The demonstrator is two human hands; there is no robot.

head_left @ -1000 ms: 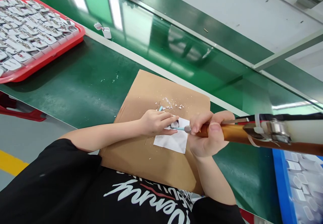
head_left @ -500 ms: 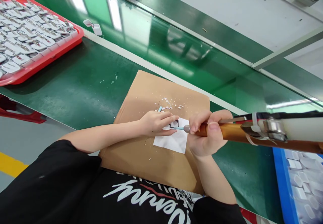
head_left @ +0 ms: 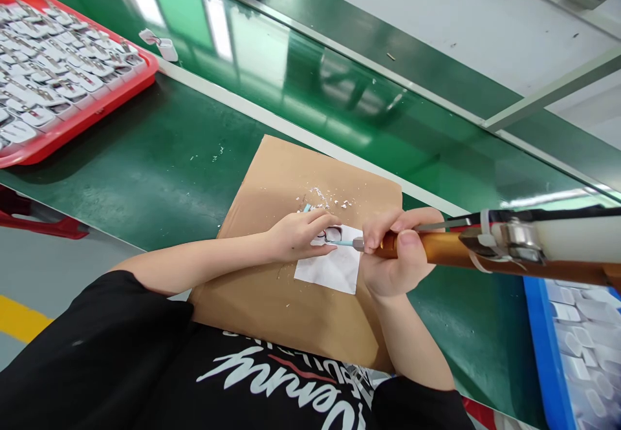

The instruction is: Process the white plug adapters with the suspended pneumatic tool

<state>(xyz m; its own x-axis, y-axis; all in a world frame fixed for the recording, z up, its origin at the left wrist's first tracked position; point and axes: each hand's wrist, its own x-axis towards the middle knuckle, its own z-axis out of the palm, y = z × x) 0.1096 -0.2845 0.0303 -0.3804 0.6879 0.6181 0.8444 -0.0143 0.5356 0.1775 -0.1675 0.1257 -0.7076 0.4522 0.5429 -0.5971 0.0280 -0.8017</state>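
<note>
My right hand (head_left: 405, 249) is wrapped round a straight air tool (head_left: 439, 249) with an orange-brown barrel, a lever along its side and a thin light-blue tip. The tip reaches left to a small white plastic part (head_left: 332, 234) with dark wire on it. My left hand (head_left: 303, 235) pinches that part between thumb and fingers, which cover some of it. A white paper sheet (head_left: 332, 271) lies beneath, on a brown cardboard sheet (head_left: 262, 288). Whether the tip touches the part I cannot tell.
A red tray (head_left: 121, 90) of white parts with metal pieces stands at the left. A blue bin (head_left: 546, 352) of white pieces is at the lower right. White shavings (head_left: 320, 196) litter the cardboard. Loose white pieces (head_left: 167, 49) lie near the red tray.
My left fingers have shifted slightly, and more of the white part shows between them. The right hand and the tool stay almost in place.
</note>
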